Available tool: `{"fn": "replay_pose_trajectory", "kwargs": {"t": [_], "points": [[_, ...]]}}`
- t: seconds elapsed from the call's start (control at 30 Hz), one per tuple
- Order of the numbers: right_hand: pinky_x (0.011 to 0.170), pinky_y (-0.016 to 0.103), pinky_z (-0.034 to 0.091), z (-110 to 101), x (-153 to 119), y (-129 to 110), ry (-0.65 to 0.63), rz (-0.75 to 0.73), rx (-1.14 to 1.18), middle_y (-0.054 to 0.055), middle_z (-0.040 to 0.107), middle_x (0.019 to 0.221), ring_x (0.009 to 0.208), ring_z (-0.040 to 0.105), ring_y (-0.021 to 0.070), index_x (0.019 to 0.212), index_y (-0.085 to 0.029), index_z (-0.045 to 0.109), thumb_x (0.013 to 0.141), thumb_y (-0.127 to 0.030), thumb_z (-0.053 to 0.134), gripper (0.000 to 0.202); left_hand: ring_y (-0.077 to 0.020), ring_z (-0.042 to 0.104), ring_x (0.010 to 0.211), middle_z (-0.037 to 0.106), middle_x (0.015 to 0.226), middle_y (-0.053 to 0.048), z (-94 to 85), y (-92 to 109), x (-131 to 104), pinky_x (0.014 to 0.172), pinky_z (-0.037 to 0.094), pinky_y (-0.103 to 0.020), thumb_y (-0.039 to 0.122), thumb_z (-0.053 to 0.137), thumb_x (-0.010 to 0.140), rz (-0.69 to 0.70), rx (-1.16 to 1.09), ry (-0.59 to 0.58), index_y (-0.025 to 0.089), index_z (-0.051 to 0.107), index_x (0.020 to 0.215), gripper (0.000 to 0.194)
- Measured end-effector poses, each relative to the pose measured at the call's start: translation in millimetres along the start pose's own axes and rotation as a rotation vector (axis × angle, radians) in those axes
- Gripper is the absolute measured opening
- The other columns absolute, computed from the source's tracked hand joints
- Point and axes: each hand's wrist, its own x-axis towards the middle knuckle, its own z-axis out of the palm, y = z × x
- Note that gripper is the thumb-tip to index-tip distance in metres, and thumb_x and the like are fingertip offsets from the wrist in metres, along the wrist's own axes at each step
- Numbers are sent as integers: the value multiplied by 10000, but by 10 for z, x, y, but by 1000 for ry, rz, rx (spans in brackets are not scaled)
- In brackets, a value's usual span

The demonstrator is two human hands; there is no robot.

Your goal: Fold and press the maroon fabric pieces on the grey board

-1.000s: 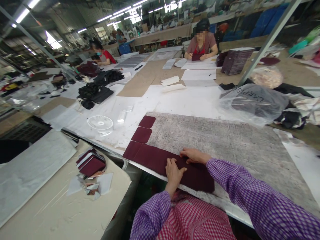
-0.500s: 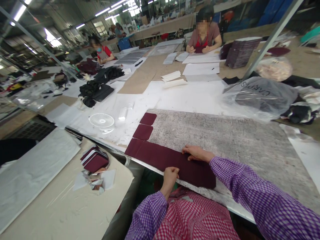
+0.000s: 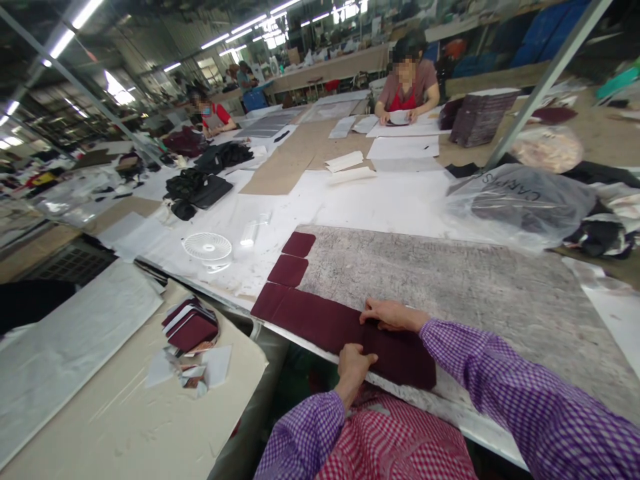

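Several flat maroon fabric pieces (image 3: 315,321) lie end to end in a row along the near edge of a grey, mottled board (image 3: 465,287). My right hand (image 3: 391,315) is at the far edge of the rightmost maroon piece (image 3: 405,357), fingertips and thumb closed at its far left corner. At the near edge of that piece is my left hand (image 3: 353,368), fingers curled and thumb against the fabric. A seam line between pieces runs between my hands. Two small maroon pieces with rounded corners (image 3: 288,272) lie at the board's far left.
On a side table (image 3: 125,407) at left sits a stack of maroon and white pieces (image 3: 193,327). A small white fan (image 3: 207,247) stands on the worktable. Beyond are black bags (image 3: 200,183), a clear plastic bag (image 3: 530,200), a metal post (image 3: 545,87) and a co-worker (image 3: 407,87) handling a piece.
My left hand has shifted right along the near edge, its thumb now extended toward the fabric. My right hand has barely moved. The far co-worker now holds up a pale piece.
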Motion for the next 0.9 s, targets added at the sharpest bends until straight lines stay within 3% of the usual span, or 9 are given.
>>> {"fn": "replay_pose_trajectory", "kwargs": {"t": [0.17,0.37,0.6,0.73,0.9], "points": [[652,256,376,-58,107,20,-50,-80,-24,34,506,1034,755,515,140,1083,-266,591,692,-76,573,435,-258,625,857,692,759,-72,15,71,-125,732,401,-334,275,627,694,146,322,48,207,670,717,83],[661,289,401,-76,168,160,-82,-18,-41,49,540,1001,778,510,158,952,-167,612,684,-266,691,296,-253,638,860,716,831,-88,28,64,-219,743,392,-330,308,547,774,245,460,39,228,684,830,169],[718,309,409,-42,117,227,-62,-20,-9,33,583,879,824,524,166,784,-144,618,730,-322,684,198,-212,604,738,663,689,-61,27,-2,-146,622,362,-279,441,607,730,166,375,56,181,654,695,266],[770,331,406,-44,53,170,-34,-19,37,14,590,831,861,530,178,761,-154,609,749,-293,665,150,-164,550,629,577,557,0,57,-43,-83,556,320,-250,390,678,664,102,276,48,184,605,581,233],[625,268,396,-45,-116,166,-15,117,133,-1,597,771,701,535,143,859,-160,607,777,-335,628,195,-144,512,588,507,500,32,83,-71,-51,541,303,-241,340,694,633,61,148,46,193,554,508,238]]}}
